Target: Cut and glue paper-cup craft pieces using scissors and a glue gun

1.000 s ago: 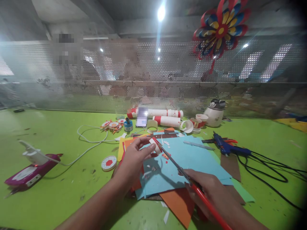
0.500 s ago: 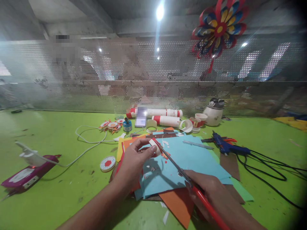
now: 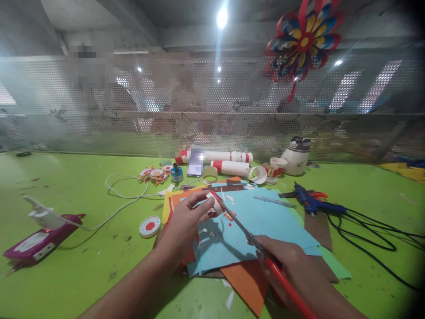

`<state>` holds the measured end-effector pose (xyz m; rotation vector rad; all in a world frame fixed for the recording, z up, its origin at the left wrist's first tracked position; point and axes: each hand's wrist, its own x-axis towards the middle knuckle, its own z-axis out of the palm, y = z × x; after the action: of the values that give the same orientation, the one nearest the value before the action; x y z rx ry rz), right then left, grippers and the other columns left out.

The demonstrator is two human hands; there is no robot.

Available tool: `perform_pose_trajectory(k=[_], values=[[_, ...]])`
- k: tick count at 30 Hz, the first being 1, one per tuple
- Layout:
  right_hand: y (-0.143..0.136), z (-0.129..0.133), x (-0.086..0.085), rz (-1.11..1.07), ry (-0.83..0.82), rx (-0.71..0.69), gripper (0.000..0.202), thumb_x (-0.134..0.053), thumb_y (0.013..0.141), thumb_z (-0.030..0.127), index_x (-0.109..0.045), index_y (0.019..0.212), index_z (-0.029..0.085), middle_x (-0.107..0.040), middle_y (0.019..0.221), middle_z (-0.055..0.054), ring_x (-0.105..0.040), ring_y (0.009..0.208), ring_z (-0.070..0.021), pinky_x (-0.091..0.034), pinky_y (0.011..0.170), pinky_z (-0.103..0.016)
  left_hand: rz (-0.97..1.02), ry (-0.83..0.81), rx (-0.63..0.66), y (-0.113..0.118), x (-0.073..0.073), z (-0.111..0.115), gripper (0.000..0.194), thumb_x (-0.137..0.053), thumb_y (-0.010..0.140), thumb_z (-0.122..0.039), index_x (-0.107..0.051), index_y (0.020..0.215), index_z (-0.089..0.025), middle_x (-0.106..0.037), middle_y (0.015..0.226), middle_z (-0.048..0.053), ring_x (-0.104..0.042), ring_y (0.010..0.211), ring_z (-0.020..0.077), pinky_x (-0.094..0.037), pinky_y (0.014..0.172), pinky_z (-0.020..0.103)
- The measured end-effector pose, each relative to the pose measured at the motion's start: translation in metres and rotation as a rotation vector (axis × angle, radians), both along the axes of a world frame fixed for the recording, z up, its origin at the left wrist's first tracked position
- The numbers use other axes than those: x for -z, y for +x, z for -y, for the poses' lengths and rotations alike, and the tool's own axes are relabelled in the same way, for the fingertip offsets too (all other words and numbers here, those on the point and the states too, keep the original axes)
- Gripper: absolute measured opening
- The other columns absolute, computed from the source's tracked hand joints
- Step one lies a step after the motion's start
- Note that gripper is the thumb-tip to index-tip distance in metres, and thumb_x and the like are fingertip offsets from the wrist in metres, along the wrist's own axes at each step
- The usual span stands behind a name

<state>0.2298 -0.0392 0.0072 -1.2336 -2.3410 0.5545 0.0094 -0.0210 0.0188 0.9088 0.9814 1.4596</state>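
Observation:
My left hand (image 3: pixel 189 217) pinches a small red-and-white paper piece (image 3: pixel 216 206) between thumb and fingers above the sheets. In my right hand (image 3: pixel 285 257) are long scissors (image 3: pixel 247 232) with red handles. Their blade tips meet the red edge of the paper piece, and a thin white sliver stands up beside the tips. Below both hands lie light blue paper sheets (image 3: pixel 265 221), with paper scraps and a small red-orange cutout (image 3: pixel 229 216) on them. Orange paper (image 3: pixel 247 283) pokes out underneath at the front.
A blue glue gun (image 3: pixel 308 201) with black cords lies right. Behind the sheets are a phone (image 3: pixel 195 163), stacked paper cups (image 3: pixel 232 168), a blue bottle (image 3: pixel 177 173) and a white kettle (image 3: pixel 295 157). A round decorated disc (image 3: pixel 150 227) and a purple power strip (image 3: pixel 43 241) lie left.
The paper piece has turned slightly in my left fingers, and the thumb has shifted a little. A thin white sliver now stands up by the scissor tips.

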Motion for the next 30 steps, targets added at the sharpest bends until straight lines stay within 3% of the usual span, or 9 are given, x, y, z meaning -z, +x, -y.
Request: perform_pose_trajectory(k=[8, 14, 24, 30], values=[[-0.002, -0.002, -0.010, 0.049, 0.010, 0.006, 0.028, -0.045, 0.079, 0.017, -0.070, 0.089, 0.027, -0.075, 0.077, 0.002, -0.065, 0.061, -0.0187, -0.045, 0.058, -0.024, -0.089, 0.048, -0.014, -0.002, 0.005, -0.002, 0.040, -0.076, 0.072, -0.035, -0.068, 0.107, -0.016, -0.070, 0.085, 0.008, -0.066, 0.079, 0.0203, -0.051, 0.075, 0.035], [-0.001, 0.000, -0.005, 0.016, 0.025, 0.014, 0.026, -0.047, 0.078, 0.020, -0.070, 0.091, 0.025, -0.073, 0.072, 0.001, -0.065, 0.061, -0.0191, -0.043, 0.054, -0.023, -0.085, 0.037, -0.028, 0.000, 0.006, -0.001, 0.039, -0.076, 0.072, -0.036, -0.068, 0.105, -0.015, -0.069, 0.088, 0.009, -0.065, 0.080, 0.0204, -0.051, 0.068, 0.032], [-0.001, 0.001, 0.008, -0.074, 0.038, -0.019, 0.026, -0.045, 0.077, 0.018, -0.066, 0.091, 0.023, -0.070, 0.073, 0.000, -0.060, 0.062, -0.0172, -0.041, 0.057, -0.024, -0.085, 0.024, -0.061, 0.002, 0.007, 0.001, 0.042, -0.076, 0.072, -0.036, -0.068, 0.107, -0.014, -0.069, 0.100, 0.012, -0.066, 0.086, 0.0224, -0.053, 0.078, 0.037], [0.000, 0.000, 0.008, -0.031, 0.026, -0.029, 0.021, -0.043, 0.078, 0.019, -0.063, 0.085, 0.020, -0.069, 0.074, -0.001, -0.061, 0.065, -0.0179, -0.041, 0.057, -0.024, -0.032, 0.019, -0.027, 0.002, 0.008, 0.001, 0.041, -0.076, 0.073, -0.036, -0.067, 0.106, -0.014, -0.069, 0.095, 0.012, -0.066, 0.079, 0.0212, -0.054, 0.067, 0.033]])
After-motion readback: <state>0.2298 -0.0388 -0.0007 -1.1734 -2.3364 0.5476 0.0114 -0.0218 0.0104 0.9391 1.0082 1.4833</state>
